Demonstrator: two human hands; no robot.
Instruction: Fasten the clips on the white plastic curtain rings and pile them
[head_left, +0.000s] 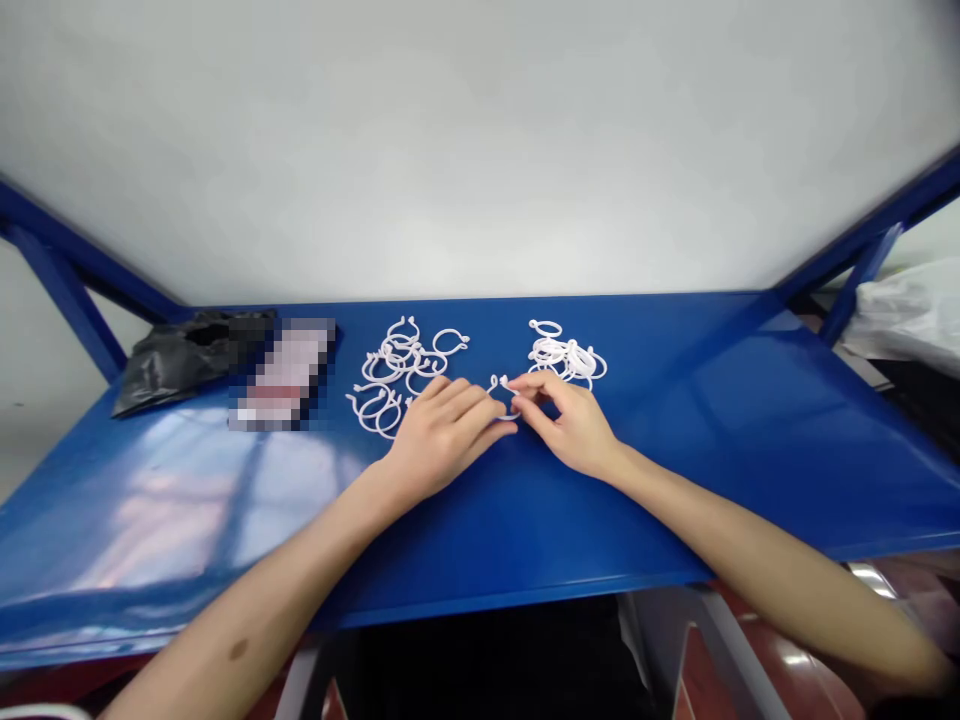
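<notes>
On the blue table point(712, 450) my left hand point(442, 432) and my right hand point(566, 420) meet at the middle, both pinching one white open plastic ring point(501, 386) between their fingertips. Only part of the ring shows between the fingers. Just left of my left hand lies a loose heap of several white rings point(397, 370). A tighter pile of white rings point(566, 355) lies just behind my right hand.
A crumpled black plastic bag point(176, 360) lies at the table's back left, beside a blurred flat packet point(283, 375). Blue frame struts rise at both back corners. A white bag point(911, 310) sits beyond the right edge. A white wall stands behind.
</notes>
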